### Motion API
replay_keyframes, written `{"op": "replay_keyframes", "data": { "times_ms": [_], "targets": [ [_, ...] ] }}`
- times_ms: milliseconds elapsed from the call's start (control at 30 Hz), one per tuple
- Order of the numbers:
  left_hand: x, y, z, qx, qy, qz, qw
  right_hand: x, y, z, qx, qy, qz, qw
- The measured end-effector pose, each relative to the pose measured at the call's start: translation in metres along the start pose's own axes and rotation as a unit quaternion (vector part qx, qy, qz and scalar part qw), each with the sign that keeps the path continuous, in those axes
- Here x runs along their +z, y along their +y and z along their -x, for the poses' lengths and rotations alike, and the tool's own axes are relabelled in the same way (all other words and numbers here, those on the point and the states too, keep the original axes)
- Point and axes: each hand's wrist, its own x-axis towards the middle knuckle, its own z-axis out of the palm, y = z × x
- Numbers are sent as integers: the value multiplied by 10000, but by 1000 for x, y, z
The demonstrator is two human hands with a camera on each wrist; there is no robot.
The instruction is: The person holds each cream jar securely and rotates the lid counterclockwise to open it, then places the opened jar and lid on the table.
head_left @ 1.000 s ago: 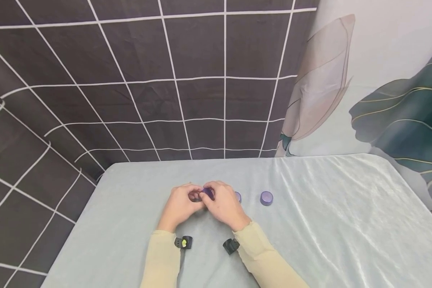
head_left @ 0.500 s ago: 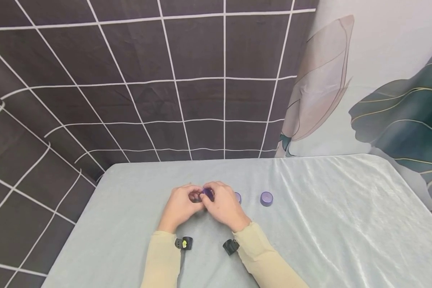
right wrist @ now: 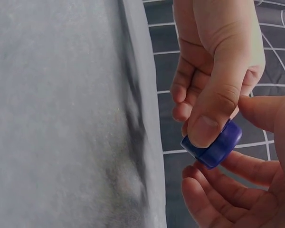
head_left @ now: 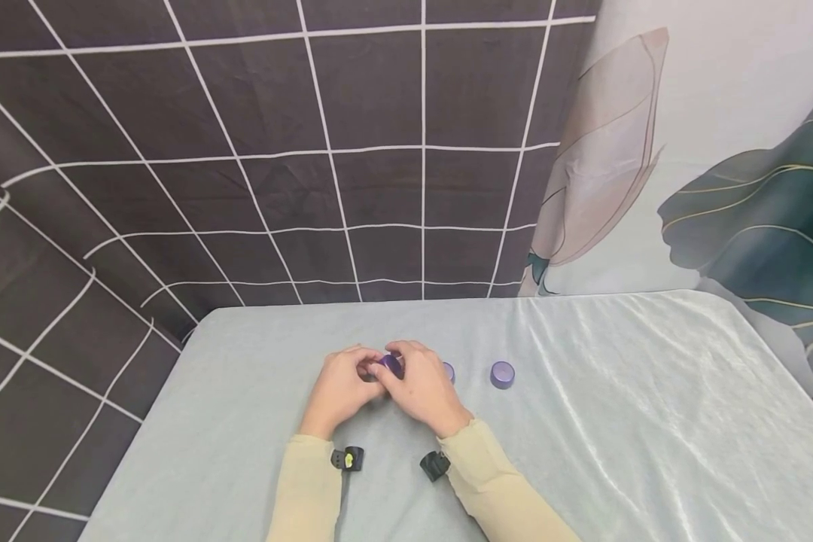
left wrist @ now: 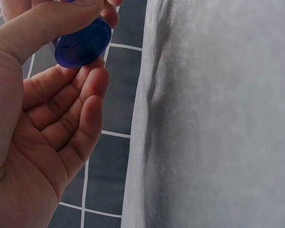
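In the head view, both hands meet at the middle of the table around a small round purple cap-like piece (head_left: 392, 365). The left hand (head_left: 339, 385) pinches it, its thumb laid over the piece (right wrist: 221, 147) in the right wrist view. The right hand (head_left: 425, 382) holds it from the other side between thumb and fingers. Toward the left wrist camera the piece shows a flat round face (left wrist: 83, 45) with faint raised marks. A second purple piece (head_left: 450, 371) lies partly hidden behind the right hand. To its right, a third purple piece (head_left: 502, 375) sits on the cloth.
A pale grey-blue velvety cloth (head_left: 616, 421) covers the table, with creases on the right side. Behind the table hangs a dark curtain (head_left: 373, 188) with white grid lines. A leaf-patterned curtain (head_left: 732, 218) hangs at the back right. Each wrist wears a black strap device (head_left: 435, 464).
The held piece has turned slightly between the fingers, and the right thumb has shifted a little left. The arms and the two pieces on the table stay where they were.
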Motion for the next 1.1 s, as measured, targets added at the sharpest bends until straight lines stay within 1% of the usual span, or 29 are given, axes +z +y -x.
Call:
{"op": "replay_keyframes", "data": {
  "times_ms": [133, 500, 1100],
  "targets": [
    [0, 0, 0, -40, -15, -24, 10000, 1, -1, 1, 131, 4, -6, 9999],
    [1, 1, 0, -33, -26, -17, 10000, 3, -1, 1, 491, 140, -46, 9987],
    [2, 3, 0, 59, -15, -98, 9999, 7, -1, 2, 601, 405, 11, 9974]
  ]
}}
